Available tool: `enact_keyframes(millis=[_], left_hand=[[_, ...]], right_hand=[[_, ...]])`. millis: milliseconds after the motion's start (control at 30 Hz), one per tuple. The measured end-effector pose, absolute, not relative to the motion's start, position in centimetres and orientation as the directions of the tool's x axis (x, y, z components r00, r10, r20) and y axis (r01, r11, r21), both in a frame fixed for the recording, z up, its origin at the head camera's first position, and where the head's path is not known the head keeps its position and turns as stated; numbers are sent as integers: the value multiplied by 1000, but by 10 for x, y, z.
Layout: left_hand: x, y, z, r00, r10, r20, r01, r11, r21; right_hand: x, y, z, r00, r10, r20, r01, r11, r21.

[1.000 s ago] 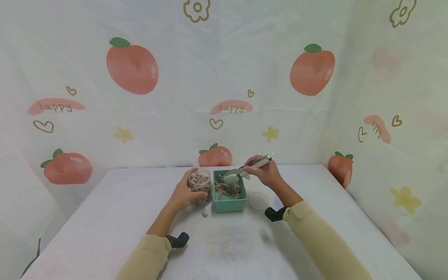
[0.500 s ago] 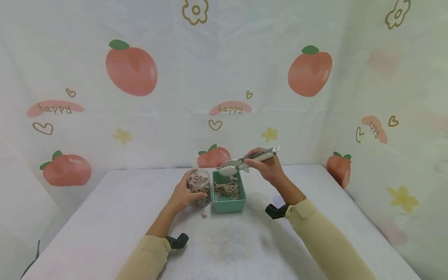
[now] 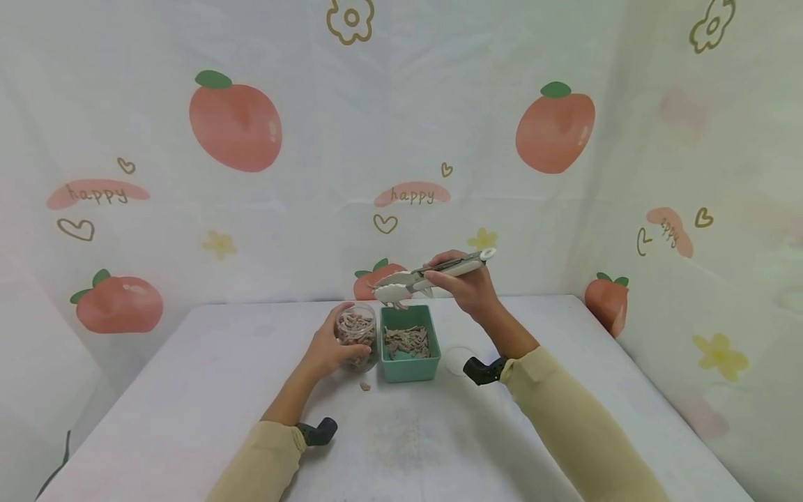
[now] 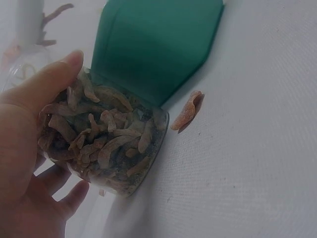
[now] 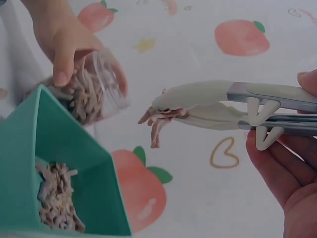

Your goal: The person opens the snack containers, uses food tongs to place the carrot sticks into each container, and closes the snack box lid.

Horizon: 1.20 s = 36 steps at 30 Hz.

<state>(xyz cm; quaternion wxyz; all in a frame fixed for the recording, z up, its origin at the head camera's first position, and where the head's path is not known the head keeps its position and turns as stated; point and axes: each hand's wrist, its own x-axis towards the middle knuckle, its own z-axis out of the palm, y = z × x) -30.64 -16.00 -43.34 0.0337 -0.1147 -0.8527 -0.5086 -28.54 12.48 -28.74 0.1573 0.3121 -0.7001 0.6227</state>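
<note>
My left hand (image 3: 325, 351) grips a clear round jar (image 4: 158, 134) packed with curled, brownish dried strips (image 4: 116, 141), thumb on the near side. With my right hand (image 3: 467, 284) I hold white-and-grey tongs (image 5: 198, 96), thumb above and fingers below. A small clump of dried strips (image 5: 161, 119) is pinched in the tong tips, raised above the jar and box. Right beside the jar, a green rectangular box (image 3: 410, 371) has more strips (image 3: 408, 341) lying in its bottom.
A single dried piece (image 4: 187, 111) lies on the white table (image 3: 401, 446) in front of the jar. A clear round lid (image 3: 459, 362) lies right of the box. Behind the table hangs a white cloth (image 3: 301, 237) printed with fruit.
The tongs have risen out of the green box and moved left toward the jar, bringing dried strips with them. My left hand and the jar stay in place.
</note>
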Motion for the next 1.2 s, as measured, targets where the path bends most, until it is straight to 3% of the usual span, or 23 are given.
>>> enact_keyframes(millis=[467, 900, 1200], left_hand=[[-308, -161, -434, -972, 170, 163, 225, 460, 859], [-308, -161, -435, -964, 181, 194, 256, 448, 857], [-307, -160, -435, -964, 182, 194, 256, 442, 860]], right_hand=[[-284, 89, -286, -735, -288, 615, -645, 17, -764], [-285, 81, -303, -801, -288, 525, -562, 57, -825], [-297, 84, -317, -798, -296, 525, -554, 18, -832]])
